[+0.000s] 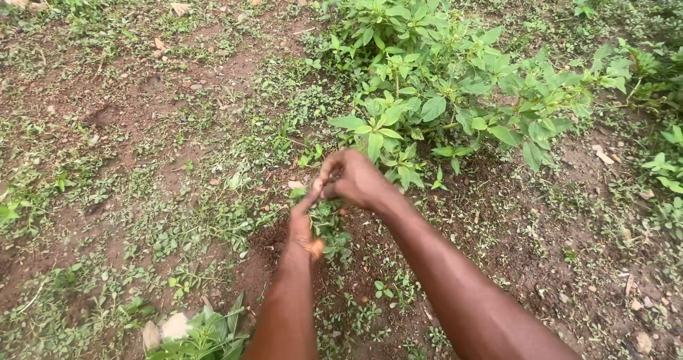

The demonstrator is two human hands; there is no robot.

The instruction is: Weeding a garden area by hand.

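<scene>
One small weed (329, 221) gripped by two hands, left (302, 228) and right (353, 180).

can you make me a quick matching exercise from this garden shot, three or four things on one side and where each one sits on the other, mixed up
Things:
1. right hand
2. left hand
3. leafy bush
4. pale stones

Places:
A. bottom left, beside a small green plant
B. lower of the two, in the low weeds on bare soil
C. upper middle and right, tallest growth
D. closed in a fist at the near edge of the bush

Pairs: 1-D, 2-B, 3-C, 4-A
</scene>
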